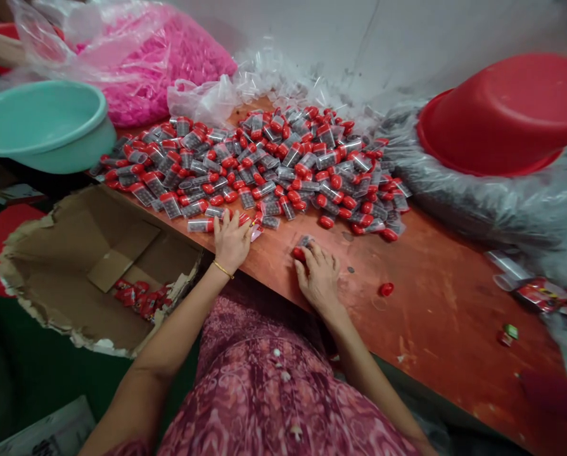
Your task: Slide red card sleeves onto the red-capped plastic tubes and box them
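Observation:
My left hand point(232, 242) rests at the table's near edge, its fingers stretched over a shiny red wrapper point(255, 229). Beside its fingers lies a clear tube with a red cap point(200, 225). Curled around a small red-capped container point(299, 253) is my right hand point(318, 272), thumb on one side and fingers on the other; the palm hides part of it. Just beyond both hands spreads a large pile of red-capped clear containers point(264, 158) with dark contents. Right of my right hand sits a loose red cap point(386, 289).
A torn cardboard box point(74, 221) with red packets point(140, 297) stands below the edge at left. Around the pile are a teal basin point(40, 126), a bag of pink pieces point(169, 57), clear empties point(283, 76) and a red tub point(506, 114). A person's arm point(0, 47) shows far left.

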Demonstrator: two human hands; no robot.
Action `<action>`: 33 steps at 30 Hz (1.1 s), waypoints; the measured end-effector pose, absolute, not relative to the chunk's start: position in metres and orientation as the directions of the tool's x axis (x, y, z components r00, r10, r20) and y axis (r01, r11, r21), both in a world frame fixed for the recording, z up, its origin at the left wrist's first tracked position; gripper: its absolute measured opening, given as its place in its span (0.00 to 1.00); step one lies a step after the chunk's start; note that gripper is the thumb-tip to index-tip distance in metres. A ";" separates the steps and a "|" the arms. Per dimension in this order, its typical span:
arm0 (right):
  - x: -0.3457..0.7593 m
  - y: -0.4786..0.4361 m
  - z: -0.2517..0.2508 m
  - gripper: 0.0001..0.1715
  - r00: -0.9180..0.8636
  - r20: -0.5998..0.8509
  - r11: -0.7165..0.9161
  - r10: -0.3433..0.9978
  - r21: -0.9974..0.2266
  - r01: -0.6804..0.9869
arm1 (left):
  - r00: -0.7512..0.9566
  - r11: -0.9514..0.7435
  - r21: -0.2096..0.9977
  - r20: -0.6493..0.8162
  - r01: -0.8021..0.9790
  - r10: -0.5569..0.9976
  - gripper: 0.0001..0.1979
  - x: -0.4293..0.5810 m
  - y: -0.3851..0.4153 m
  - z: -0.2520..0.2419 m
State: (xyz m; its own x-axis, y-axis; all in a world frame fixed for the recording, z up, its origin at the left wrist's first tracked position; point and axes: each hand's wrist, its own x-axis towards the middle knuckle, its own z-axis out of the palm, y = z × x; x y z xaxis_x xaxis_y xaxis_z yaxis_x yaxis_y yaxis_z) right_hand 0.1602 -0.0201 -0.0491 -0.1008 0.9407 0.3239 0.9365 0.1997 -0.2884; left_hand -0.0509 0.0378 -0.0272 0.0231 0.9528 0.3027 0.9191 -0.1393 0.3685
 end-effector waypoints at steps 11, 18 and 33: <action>0.082 0.044 -0.019 0.17 -0.036 0.070 0.067 0.997 -0.994 -0.091 | 0.062 -0.230 0.439 0.365 0.869 0.929 0.19 -0.037 0.027 -0.004; 0.080 0.052 -0.015 0.18 0.020 -0.025 -0.019 0.999 -0.964 -0.265 | 0.086 -0.270 0.499 0.361 0.823 0.929 0.19 -0.033 0.030 -0.013; 0.090 0.060 -0.025 0.26 -0.003 -0.061 -0.061 0.998 -0.993 -0.105 | -0.251 0.023 0.996 0.001 0.091 0.968 0.16 -0.031 0.047 -0.007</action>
